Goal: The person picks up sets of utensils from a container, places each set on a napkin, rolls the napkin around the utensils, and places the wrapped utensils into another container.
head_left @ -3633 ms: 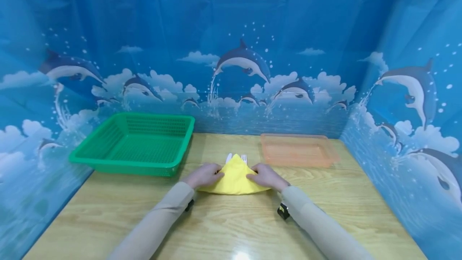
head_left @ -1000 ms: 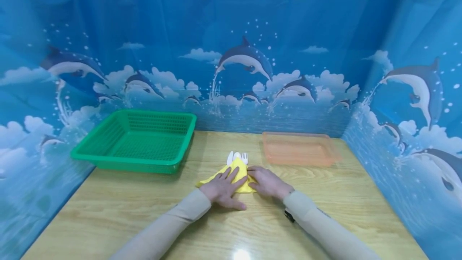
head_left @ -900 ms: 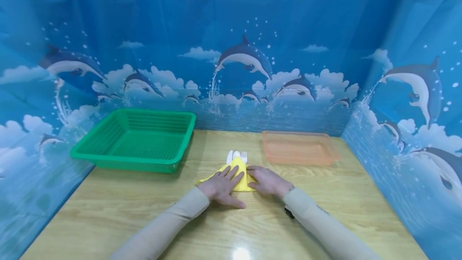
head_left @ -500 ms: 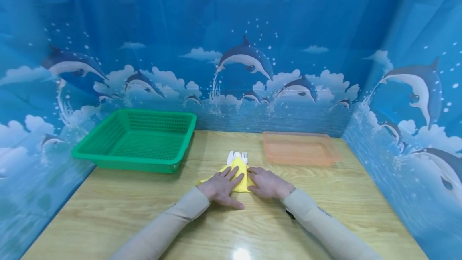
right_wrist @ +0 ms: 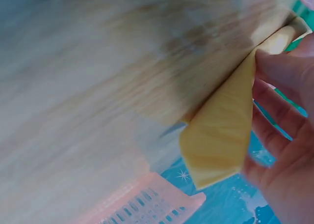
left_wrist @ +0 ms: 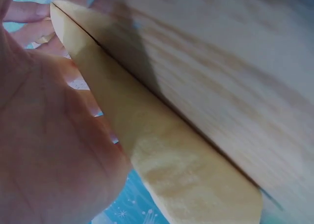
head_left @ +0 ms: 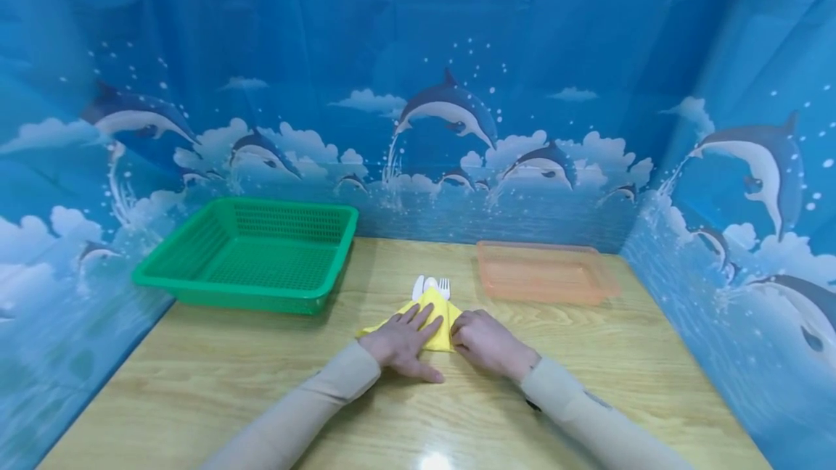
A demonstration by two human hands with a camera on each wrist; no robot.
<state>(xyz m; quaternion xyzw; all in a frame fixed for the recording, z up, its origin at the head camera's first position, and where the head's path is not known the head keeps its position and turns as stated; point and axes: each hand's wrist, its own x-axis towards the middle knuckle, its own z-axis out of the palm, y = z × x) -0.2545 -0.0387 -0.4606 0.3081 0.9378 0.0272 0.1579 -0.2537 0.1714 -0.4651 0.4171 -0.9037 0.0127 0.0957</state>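
Yellow cloth (head_left: pixel 443 336) first: found it on the wood-grain tabletop (head_left: pixel 653 368), under and between both hands, coming to a point on the far side of the grip. Held its right-hand edge pinched in the right hand (head_left: pixel 488 343), with fingers curled in on the fabric. Rested the left hand (head_left: pixel 401 345) flat across its left part, with fingers straight and spread and with the thumb out past the near edge, over bare wood. Saw a crease running between the two hands, and, from the right wrist, a flap widening away from the pinch.

Just beyond the grip, past the cloth's tip, noted a white knife (head_left: pixel 418 288), a spoon (head_left: pixel 429 283) and a fork (head_left: pixel 445 289), side by side from left to right, with lower ends hidden under the fabric.

Farther out, well apart from the left hand and beyond it to the left, saw a green basket (head_left: pixel 244 297). Beyond the right hand and to its right, saw a pale orange tray (head_left: pixel 543 274). Behind each hand, noted a beige sleeve (head_left: pixel 588 412); behind everything, a blue curtain (head_left: pixel 392 20) printed with leaping dolphins.
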